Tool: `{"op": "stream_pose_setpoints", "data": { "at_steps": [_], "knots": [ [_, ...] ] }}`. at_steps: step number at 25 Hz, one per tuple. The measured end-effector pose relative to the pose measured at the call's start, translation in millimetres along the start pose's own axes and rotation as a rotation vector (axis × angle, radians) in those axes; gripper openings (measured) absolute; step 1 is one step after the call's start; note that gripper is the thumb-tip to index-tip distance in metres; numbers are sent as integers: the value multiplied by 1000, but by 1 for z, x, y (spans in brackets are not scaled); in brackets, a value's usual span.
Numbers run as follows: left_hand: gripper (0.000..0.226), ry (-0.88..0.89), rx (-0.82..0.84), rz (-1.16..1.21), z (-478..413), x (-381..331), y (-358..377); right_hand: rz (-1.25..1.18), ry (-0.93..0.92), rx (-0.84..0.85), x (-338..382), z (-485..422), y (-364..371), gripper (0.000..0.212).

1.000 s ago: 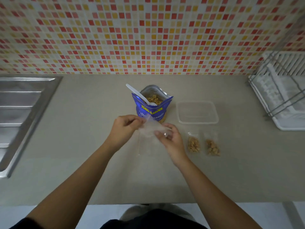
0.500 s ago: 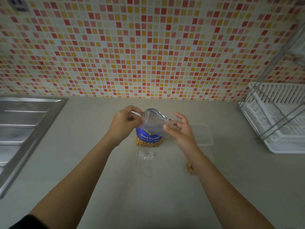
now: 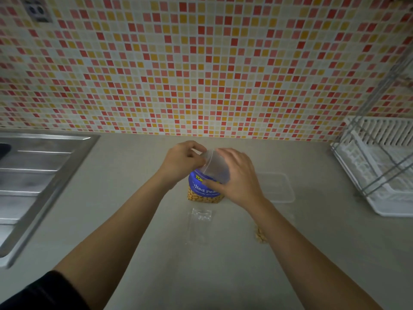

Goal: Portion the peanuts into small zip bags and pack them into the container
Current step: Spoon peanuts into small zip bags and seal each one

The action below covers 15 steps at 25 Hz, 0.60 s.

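While the bag [image 3: 215, 166] is held up in front of the top of the peanut pack [image 3: 202, 191], no peanuts show inside it, so this portion looks not yet started. The left hand [image 3: 181, 161] pinches the bag's upper left corner between thumb and fingers. The right hand [image 3: 237, 177] grips its right side, fingers curled over the top and thumb pressed on the near face; I judge the zip is being worked open. The pack stands upright about midway along the table [image 3: 134, 253], toward the back edge, and the peanuts seen through its clear lower part suggest plenty is left to portion. Just nearer the front edge, the spare bags [image 3: 200, 222] lie flat and unfilled. To their right, half hidden by the right forearm, a filled bag [image 3: 260, 236] lies on the table; whether others lie under the arm cannot be told. The container [image 3: 277, 186] sits to the right of the pack, apart from it. No bag shows inside it, so packing appears not to have begun. By that reading, at least one portion is done, and the filling, sealing and all the packing are left. Further out, a sink [image 3: 33, 175] takes the table's left end and a dish rack [image 3: 380, 171] the right end.
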<state>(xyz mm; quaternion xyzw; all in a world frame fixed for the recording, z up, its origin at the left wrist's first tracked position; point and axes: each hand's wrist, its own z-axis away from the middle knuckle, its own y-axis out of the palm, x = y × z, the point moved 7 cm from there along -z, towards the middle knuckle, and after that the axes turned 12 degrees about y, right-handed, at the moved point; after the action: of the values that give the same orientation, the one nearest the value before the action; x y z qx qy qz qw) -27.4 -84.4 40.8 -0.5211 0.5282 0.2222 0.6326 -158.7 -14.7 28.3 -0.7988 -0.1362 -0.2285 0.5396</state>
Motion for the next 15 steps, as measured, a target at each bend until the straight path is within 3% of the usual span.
{"op": "stream_pose_setpoints", "data": {
  "at_steps": [5,10,13,15],
  "knots": [
    [31,22,-32,-44,-3,-1,9,-126,84,-1,-4,-6,1,70],
    [25,107,-35,-93,-10,-7,7,-308,147,-12,-12,-13,-8,46],
    [40,185,-184,-628,-23,0,-15,-386,198,-24,-23,-15,-10,48],
    [52,2,-121,-848,-30,22,-23,-470,283,-11,-33,-15,-8,52]
  ]
}}
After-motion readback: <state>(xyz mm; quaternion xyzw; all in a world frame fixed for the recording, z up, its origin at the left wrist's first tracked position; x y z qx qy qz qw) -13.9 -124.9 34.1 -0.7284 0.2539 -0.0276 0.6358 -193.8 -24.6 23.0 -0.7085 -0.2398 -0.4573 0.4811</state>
